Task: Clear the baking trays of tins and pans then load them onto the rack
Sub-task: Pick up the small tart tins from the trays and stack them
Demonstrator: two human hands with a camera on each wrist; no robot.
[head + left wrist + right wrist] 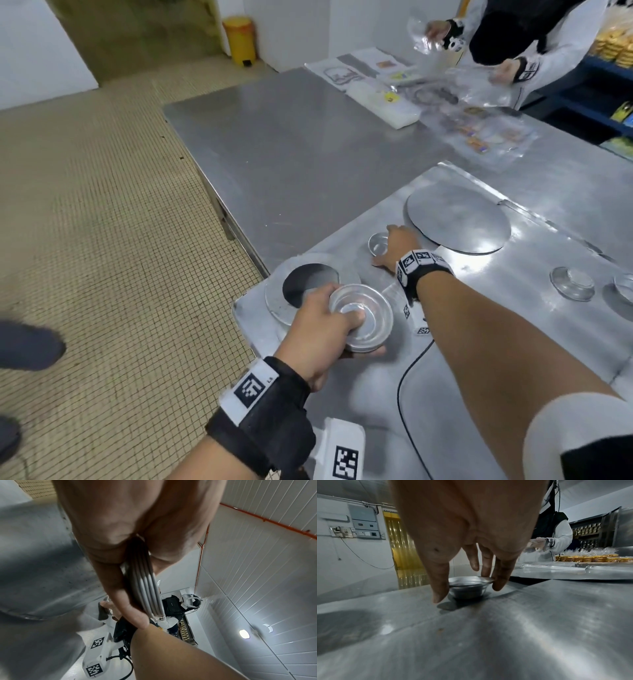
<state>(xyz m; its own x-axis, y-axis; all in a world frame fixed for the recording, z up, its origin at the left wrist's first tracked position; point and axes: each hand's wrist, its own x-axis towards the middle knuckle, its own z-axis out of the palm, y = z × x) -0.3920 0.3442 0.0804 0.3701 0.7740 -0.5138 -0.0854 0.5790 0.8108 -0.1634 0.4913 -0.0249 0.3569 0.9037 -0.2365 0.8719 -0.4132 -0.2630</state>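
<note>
My left hand (pixel 359 334) grips a stack of several small round tins (pixel 363 317) above the near left corner of the baking tray (pixel 479 329). The thumb lies inside the top tin and the fingers curl underneath. The left wrist view shows the stack's rims (pixel 145 588) pinched between thumb and fingers. My right hand (pixel 385 246) reaches over one small tin (pixel 376 244) standing on the tray. In the right wrist view its straight fingers (pixel 498 582) touch the rim of that tin (pixel 467 588), with the thumb (pixel 439 591) just beside it.
A ring-shaped pan (pixel 274 294) lies at the tray's left corner and a large flat disc (pixel 459 219) at the back. Two more tins (pixel 573 282) sit at the right. Another person (pixel 513 41) handles plastic bags across the steel table (pixel 308 154).
</note>
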